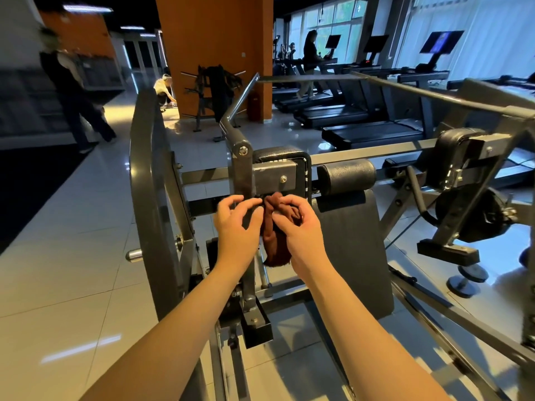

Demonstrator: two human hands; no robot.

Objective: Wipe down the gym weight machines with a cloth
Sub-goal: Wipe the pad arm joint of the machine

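Glossy pale floor tiles (72, 256) spread under a dark steel weight machine (246, 175) that filled the middle of the gym. Both hands were raised in front of its upright post, close together. The right hand (298, 227) was closed around a rust-brown cloth (272, 235), thumb and fingers pinching its bunched upper part while the loose end hung down between the two wrists. The left hand (236, 224) sat just beside it with the fingers curled and spread; its fingertips reached the edge of the cloth, though whether they gripped it could not be told. The cloth lay just below the square metal bracket (275, 179) bolted to the post, in front of a black padded rest (282, 156). To the right of that, a black roller pad (346, 176) sat above a long black back pad (351, 250). A curved steel arm (147, 183) rose at the left of the frame, and a bent handle bar (240, 102) climbed from the top of the post. Farther back stood an orange pillar (214, 47) with a rack (211, 94) before it. Treadmills (370, 117) lined the bright windows on the right, one with a person (309, 59) on it. Another person (72, 91) walked by at the left, blurred.
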